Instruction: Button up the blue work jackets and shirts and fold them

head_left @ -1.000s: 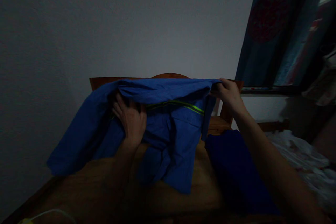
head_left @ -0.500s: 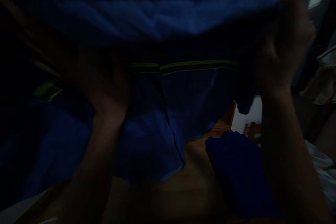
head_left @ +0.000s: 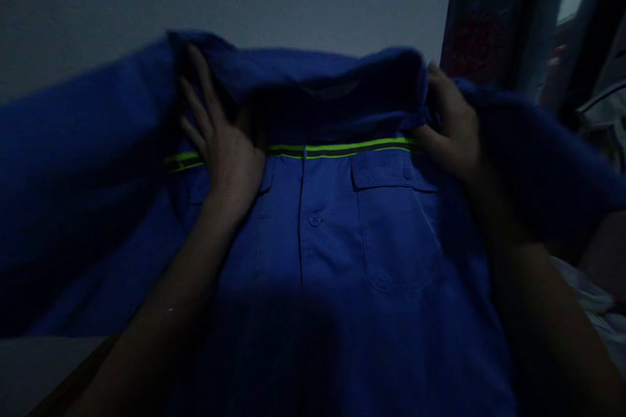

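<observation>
Over the left part of the yellow-green stripe [head_left: 362,147], the left hand [head_left: 232,156] lies against the blue jacket [head_left: 332,247], its fingers spread wide and pointing up into the shadow beside the collar [head_left: 303,66]; whether the thumb also pinches cloth there is too dark to tell. At the stripe's right end, the right hand [head_left: 454,130] grips the jacket by the collar's edge, thumb in front at about the stripe's level and fingers above it. Both hands touch the garment, so neither is nearer: it hangs between and below them, front toward the wearer of the camera. The line of the shoulders runs crosswise from hand to hand, just above and roughly level with the stripe, while the body's length drops away beneath it. Below the stripe sit a button [head_left: 314,219] near the middle and a flapped pocket [head_left: 398,228] to the right. Past its left end one sleeve [head_left: 88,163] spreads broadly; past its right end the other sleeve [head_left: 552,150] slopes down, blurred. Farther out, above the stripe, stands a pale wall [head_left: 317,0].
</observation>
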{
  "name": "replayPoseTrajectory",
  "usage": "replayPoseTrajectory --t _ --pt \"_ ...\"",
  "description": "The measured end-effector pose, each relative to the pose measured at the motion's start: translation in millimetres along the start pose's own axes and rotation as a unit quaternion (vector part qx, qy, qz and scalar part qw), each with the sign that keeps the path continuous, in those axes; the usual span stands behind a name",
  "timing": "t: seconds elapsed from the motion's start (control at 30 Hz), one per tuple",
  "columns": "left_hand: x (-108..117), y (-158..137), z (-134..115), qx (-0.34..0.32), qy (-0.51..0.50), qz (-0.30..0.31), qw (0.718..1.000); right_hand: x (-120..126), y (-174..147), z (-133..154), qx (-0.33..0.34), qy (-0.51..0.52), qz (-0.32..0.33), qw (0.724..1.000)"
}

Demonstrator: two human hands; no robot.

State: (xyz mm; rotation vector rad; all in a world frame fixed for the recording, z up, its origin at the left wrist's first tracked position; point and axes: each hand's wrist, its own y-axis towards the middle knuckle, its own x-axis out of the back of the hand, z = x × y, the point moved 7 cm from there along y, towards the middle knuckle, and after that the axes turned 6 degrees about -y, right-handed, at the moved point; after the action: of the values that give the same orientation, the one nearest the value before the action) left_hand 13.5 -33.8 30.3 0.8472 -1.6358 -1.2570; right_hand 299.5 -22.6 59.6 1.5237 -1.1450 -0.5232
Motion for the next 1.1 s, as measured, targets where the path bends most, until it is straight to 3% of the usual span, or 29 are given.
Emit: replayPoseTrajectory --t 0.07,0.17,0.27,0.37,0.4,0.5,0.63,0.77,0.9,1.0,1.1 --pt "-33.4 -2.3 18.7 0.031 0.037 0.011 0.999 -43.5 -11.6 -28.8 -0.003 0.012 0.047 0.999" --pt "-106.6 -29.1 58.2 0.022 0.042 0.081 0.996 -119.0 -51.9 -70.4 -0.037 0.034 0.117 0.992" --pt "-180.4 -94.3 90.6 -0.027 0.024 0.201 0.979 -187.9 -119.7 -85.8 -0.081 0.065 0.242 0.965" --pt "-225.3 -178.3 117.3 0.019 0.014 0.283 0.959 -233.8 -200.8 -78.1 -0.141 0.108 0.393 0.902" --pt "-235.2 -205.3 122.1 0.040 0.007 0.308 0.951 -241.2 -223.7 -72.0 -0.146 0.111 0.415 0.891" --pt "-250.2 -265.7 129.2 0.132 -0.005 0.325 0.937 -254.0 -277.5 -50.2 -0.150 0.118 0.451 0.872" --pt "-270.5 -300.3 115.5 0.201 -0.064 0.364 0.907 -259.5 -306.6 -18.2 -0.191 0.135 0.433 0.870" --pt "-302.1 -309.2 94.5 0.205 -0.112 0.407 0.883 -264.3 -297.0 29.3 -0.194 0.169 0.380 0.888" --pt "-323.5 -324.4 79.5 0.204 -0.146 0.421 0.872 -288.5 -303.6 71.9 -0.188 0.166 0.433 0.866" --pt "-319.1 -337.4 74.1 0.200 -0.155 0.404 0.879 -304.3 -322.2 89.0 -0.198 0.161 0.454 0.854" --pt "-303.7 -344.2 67.8 0.167 -0.186 0.372 0.894 -308.9 -341.7 97.0 -0.222 0.145 0.426 0.865"
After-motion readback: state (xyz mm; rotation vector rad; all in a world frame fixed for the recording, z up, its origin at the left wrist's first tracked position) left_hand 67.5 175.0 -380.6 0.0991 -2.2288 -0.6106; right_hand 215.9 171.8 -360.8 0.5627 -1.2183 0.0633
